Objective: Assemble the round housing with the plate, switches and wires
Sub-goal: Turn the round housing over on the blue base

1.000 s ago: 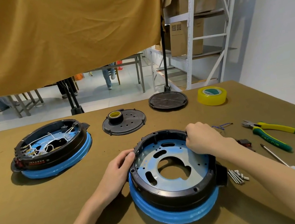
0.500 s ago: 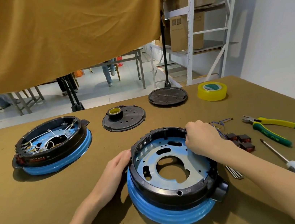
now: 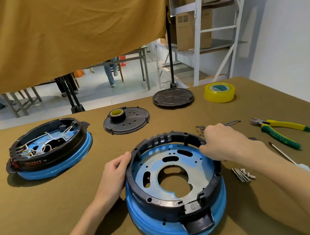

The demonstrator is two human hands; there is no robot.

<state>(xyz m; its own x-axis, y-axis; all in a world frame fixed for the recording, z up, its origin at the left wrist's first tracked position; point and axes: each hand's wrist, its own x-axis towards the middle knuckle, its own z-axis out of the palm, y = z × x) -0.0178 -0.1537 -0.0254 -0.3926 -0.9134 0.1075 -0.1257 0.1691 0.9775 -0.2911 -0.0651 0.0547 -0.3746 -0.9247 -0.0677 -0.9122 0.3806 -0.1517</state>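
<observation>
Both hands gripped the housing [image 3: 174, 184] rim, table centre.
Left hand [image 3: 116, 174] and right hand [image 3: 221, 142] curled on opposite edges; looked stiff, fairly heavy, best held by the rim.

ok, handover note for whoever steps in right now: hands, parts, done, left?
Left hand grips the left rim of the near housing; right hand grips its far right rim.
The housing sits on the table in front, tab toward the person, with the plate lying inside. No switches or wires are in it.
Loose wires lie just behind the right hand, screws right of the housing, pliers and a screwdriver farther right.
A wired housing sits far left.
Done: plate in. Left: switches, wires, and probably fixing the plate; no screws visible in it.
</observation>
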